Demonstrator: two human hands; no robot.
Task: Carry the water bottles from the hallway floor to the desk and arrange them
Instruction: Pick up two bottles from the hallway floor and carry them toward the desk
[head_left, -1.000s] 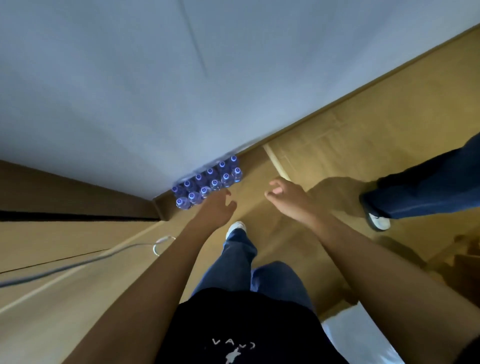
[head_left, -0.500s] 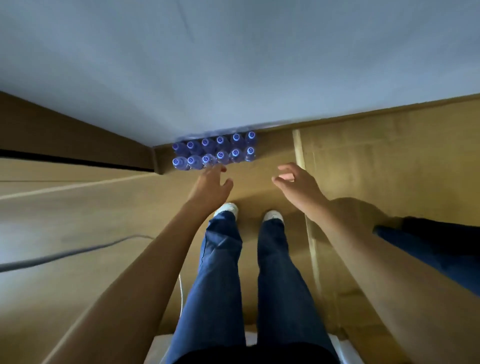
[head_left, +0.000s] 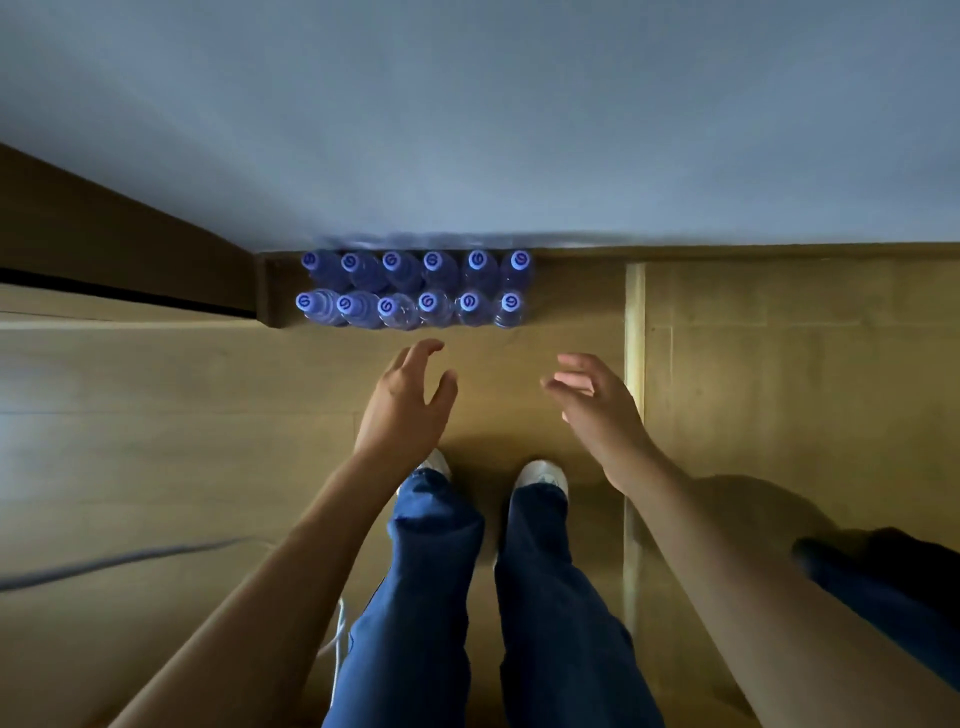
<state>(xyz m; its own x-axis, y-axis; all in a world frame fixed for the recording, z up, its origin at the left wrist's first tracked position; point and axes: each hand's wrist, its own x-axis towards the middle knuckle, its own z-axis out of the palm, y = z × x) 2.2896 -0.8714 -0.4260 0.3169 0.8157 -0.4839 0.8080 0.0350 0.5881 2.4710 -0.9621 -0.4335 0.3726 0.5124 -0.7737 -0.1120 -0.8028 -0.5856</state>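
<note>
Bottles (head_left: 413, 291) stand in two rows on the floor against the wall (head_left: 467, 130), just ahead of both grips. Left hand (head_left: 405, 402) and right hand (head_left: 597, 410), wide and empty, have squared up and closed in; pickup seems imminent.

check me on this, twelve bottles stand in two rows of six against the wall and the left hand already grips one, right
Not quite. The water bottles do stand in two rows of six against the wall, but the head view shows the left hand open above the floor, short of them and holding nothing.
</note>
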